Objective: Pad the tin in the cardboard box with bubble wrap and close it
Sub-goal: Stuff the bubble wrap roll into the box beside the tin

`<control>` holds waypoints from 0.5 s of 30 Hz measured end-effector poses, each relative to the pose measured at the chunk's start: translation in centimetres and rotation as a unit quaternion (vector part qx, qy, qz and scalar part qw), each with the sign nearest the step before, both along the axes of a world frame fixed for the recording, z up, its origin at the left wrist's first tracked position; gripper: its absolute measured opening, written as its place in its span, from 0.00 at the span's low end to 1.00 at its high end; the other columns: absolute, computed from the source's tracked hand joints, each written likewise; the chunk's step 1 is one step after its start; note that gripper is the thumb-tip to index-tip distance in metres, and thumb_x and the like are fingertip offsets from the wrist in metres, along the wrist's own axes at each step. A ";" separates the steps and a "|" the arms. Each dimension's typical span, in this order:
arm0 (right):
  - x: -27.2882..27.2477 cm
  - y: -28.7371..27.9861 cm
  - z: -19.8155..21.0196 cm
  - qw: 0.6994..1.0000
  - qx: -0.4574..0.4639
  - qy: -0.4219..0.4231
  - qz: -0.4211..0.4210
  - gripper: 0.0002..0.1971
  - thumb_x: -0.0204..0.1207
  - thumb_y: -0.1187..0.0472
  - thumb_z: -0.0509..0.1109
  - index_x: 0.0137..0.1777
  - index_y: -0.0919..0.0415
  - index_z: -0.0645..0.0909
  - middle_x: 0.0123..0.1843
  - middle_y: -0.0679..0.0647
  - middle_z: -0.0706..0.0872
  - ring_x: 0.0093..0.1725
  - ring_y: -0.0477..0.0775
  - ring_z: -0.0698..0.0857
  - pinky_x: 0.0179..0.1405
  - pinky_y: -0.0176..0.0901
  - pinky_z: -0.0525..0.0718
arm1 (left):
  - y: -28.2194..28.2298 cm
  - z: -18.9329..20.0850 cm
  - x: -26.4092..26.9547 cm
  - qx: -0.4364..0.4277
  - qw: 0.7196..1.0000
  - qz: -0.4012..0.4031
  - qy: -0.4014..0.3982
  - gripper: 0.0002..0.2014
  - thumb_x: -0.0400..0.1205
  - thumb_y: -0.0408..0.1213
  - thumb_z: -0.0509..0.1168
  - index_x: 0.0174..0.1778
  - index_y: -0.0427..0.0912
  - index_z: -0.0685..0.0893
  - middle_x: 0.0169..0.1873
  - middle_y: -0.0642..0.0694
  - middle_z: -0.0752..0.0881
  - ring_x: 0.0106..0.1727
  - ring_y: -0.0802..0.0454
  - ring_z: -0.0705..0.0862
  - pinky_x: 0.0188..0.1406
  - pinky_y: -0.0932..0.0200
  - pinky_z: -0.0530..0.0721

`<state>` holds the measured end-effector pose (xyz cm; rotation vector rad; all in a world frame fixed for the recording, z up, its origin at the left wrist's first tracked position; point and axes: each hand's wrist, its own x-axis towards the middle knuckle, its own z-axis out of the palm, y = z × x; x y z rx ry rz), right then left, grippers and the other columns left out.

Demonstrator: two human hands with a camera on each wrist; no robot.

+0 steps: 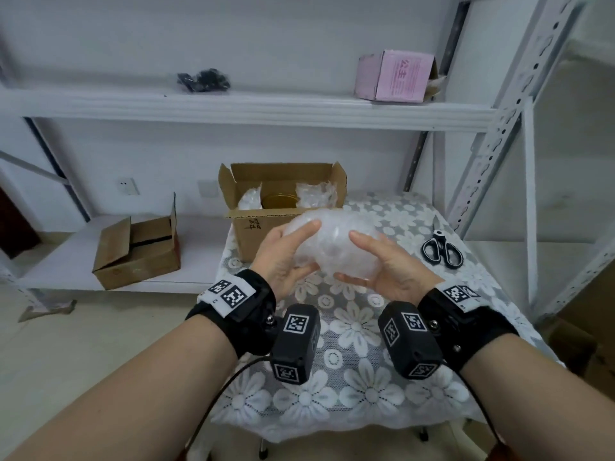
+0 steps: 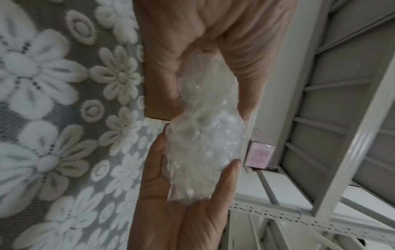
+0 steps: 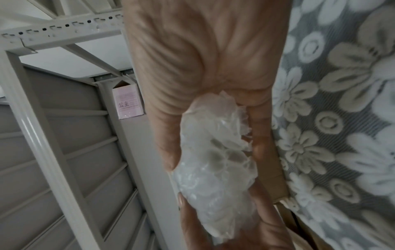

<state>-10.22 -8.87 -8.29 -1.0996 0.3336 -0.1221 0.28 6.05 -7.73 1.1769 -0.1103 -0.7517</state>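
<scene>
Presently listed, with the cardboard box [image 1: 266, 224] as landmark:

Item 1, cardboard box: stands on the far left part of the floral tablecloth [image 1: 362, 331], its left wall at the cloth's left edge. All four flaps are open and upright or splayed, so the mouth is unobstructed from above.

Item 2, tin [image 1: 279, 200]: inside the box, gold lid showing, centred between two wads of padding, one on the left [image 1: 249, 198], one on the right [image 1: 316, 194]. The lid itself is uncovered.

Item 3, bubble wrap [image 1: 327, 242]: a crumpled bundle held in the air just in front of the box's near wall, above the cloth.

Item 4, left hand [image 1: 283, 254]: grasps the bundle's left end, fingers over the top, thumb beneath.

Item 5, right hand [image 1: 382, 264]: grasps the bundle's right end in the same manner.

Item 6, scissors [image 1: 442, 248]: black-handled, flat on the cloth well to the right of the box, near the cloth's right edge.

Item 7, second carton [image 1: 138, 252]: on the low shelf left of the box, flaps partly open.

Item 8, pink box [image 1: 396, 76]: on the upper shelf [image 1: 233, 109], above and right of the box; a black bundle [image 1: 203, 80] lies on the same shelf to the left.

Bare cloth extends from the box toward the viewer.
</scene>
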 end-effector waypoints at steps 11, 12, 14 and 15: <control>7.0 -0.8 8.3 0.993 -0.073 -0.089 0.014 0.30 0.72 0.65 0.74 0.75 0.55 0.72 0.69 0.60 0.82 0.64 0.64 0.85 0.54 0.54 0.87 | 0.5 7.0 6.8 -0.040 0.981 0.035 -0.187 0.37 0.70 0.46 0.78 0.72 0.43 0.70 0.65 0.43 0.82 0.60 0.44 0.86 0.58 0.42 0.86; 7.8 -0.9 8.8 0.993 -0.082 -0.087 0.008 0.31 0.72 0.66 0.74 0.75 0.55 0.72 0.69 0.60 0.82 0.63 0.64 0.85 0.53 0.55 0.87 | 0.6 7.2 7.6 -0.037 0.979 0.037 -0.198 0.36 0.71 0.46 0.78 0.72 0.43 0.70 0.64 0.44 0.82 0.60 0.46 0.86 0.58 0.44 0.86; 9.5 -1.2 9.5 0.992 -0.104 -0.072 -0.011 0.32 0.71 0.69 0.75 0.75 0.55 0.70 0.68 0.59 0.82 0.62 0.64 0.86 0.50 0.55 0.88 | 0.6 7.1 9.2 -0.008 0.972 0.043 -0.233 0.38 0.70 0.50 0.78 0.72 0.43 0.69 0.63 0.48 0.81 0.62 0.48 0.85 0.61 0.47 0.84; 10.2 -1.2 9.5 0.991 -0.115 -0.059 -0.022 0.33 0.70 0.70 0.76 0.75 0.55 0.70 0.68 0.59 0.82 0.61 0.63 0.86 0.50 0.56 0.88 | 0.7 6.9 9.9 0.021 0.966 0.048 -0.252 0.40 0.68 0.52 0.78 0.72 0.44 0.69 0.65 0.50 0.79 0.64 0.49 0.83 0.63 0.48 0.83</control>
